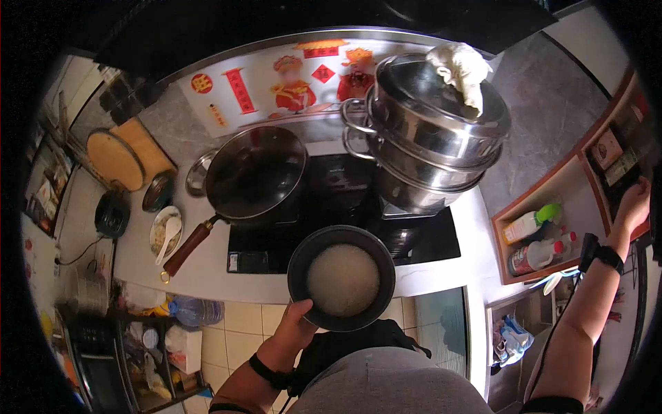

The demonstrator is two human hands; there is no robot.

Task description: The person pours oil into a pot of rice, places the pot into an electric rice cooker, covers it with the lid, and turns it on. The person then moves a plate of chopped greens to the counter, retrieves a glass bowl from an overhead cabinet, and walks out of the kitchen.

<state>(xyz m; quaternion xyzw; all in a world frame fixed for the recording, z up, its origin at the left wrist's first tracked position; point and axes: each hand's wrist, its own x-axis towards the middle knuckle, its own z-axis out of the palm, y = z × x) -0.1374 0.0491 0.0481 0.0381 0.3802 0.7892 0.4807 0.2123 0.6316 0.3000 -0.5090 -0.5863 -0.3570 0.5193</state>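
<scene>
A dark round inner pot [298, 265] with white rice [343, 279] in its bottom is held level in front of my body. My left hand [298, 323] grips its near left rim, thumb over the edge and the other fingers hidden beneath. Far to the right, my right hand [634, 204] reaches to the wooden-edged cabinet [592, 181], beside dark compartments with small packets [607, 149]. Its fingers are partly hidden in shadow, so whether they hold anything does not show.
On the black stove [336, 181] stand a wok [256, 176], its handle toward me, and a stacked steel steamer [434, 152] with a cloth [458, 69] on its lid. A bowl with a white spoon [167, 238] sits left. Bottles [534, 255] fill a lower right shelf.
</scene>
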